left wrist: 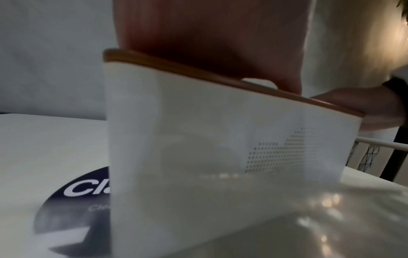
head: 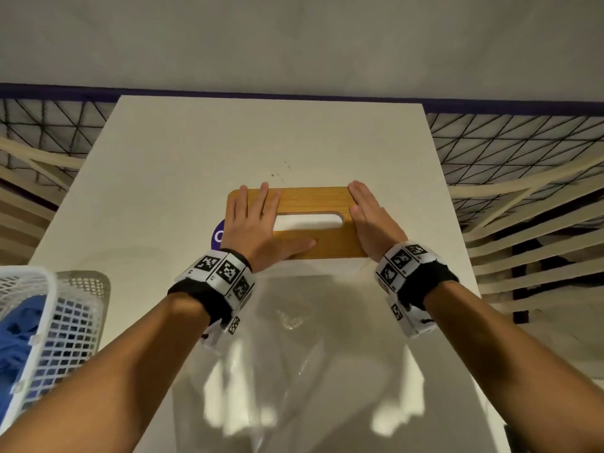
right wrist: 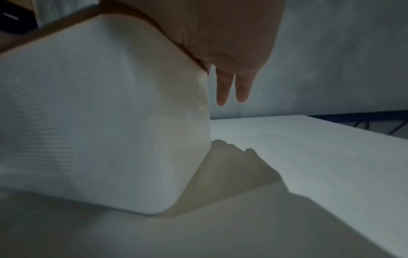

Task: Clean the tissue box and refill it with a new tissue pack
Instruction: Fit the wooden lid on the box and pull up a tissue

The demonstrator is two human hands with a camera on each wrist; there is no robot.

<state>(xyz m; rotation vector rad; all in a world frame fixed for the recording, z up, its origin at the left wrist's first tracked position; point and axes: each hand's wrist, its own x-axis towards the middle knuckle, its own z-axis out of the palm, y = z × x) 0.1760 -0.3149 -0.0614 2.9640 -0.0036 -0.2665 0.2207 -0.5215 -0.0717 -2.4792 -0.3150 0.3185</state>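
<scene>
The tissue box stands on the white table [head: 183, 152]; it has a white body [left wrist: 220, 148] and a wooden lid [head: 310, 199]. White tissue shows in the lid's slot [head: 309, 222]. My left hand [head: 258, 217] lies flat on the lid's left end, fingers straight, thumb along the near edge. My right hand [head: 367, 214] presses flat on the right end. In the right wrist view, two straight fingers [right wrist: 223, 87] of my right hand [right wrist: 220, 34] reach past the lid's far edge. The left wrist view shows my left palm [left wrist: 209, 34] on the lid [left wrist: 176, 64].
A crumpled clear plastic wrapper [head: 294, 338] lies on the table just in front of the box. A round purple sticker [head: 218, 235] peeks out at the box's left side. A white mesh basket [head: 49, 322] holding blue cloth stands at the near left. Slatted frames flank the table.
</scene>
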